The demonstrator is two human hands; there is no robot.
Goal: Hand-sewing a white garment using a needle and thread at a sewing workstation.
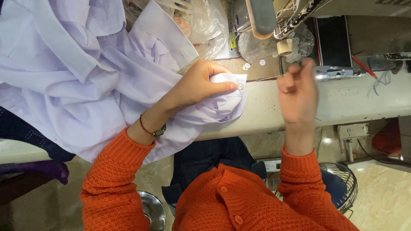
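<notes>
My left hand (201, 83) pinches the cuff of a pale lilac shirt (85, 81), with the thumb beside a small white button (240, 86) at the cuff's edge. A red cord bracelet sits on that wrist. The shirt spreads in a heap over the left of the cream work table (342, 102). My right hand (298, 92) is raised above the table to the right of the cuff, blurred, fingers curled together; I cannot tell whether it holds anything. Both sleeves are orange knit.
A sewing machine (265, 17) stands at the table's far edge, with loose white buttons (252, 65) and crumpled clear plastic (205, 25) beside it. A red pen (364, 66) lies at the right. Below the table are a fan (342, 179) and a metal bowl (152, 209).
</notes>
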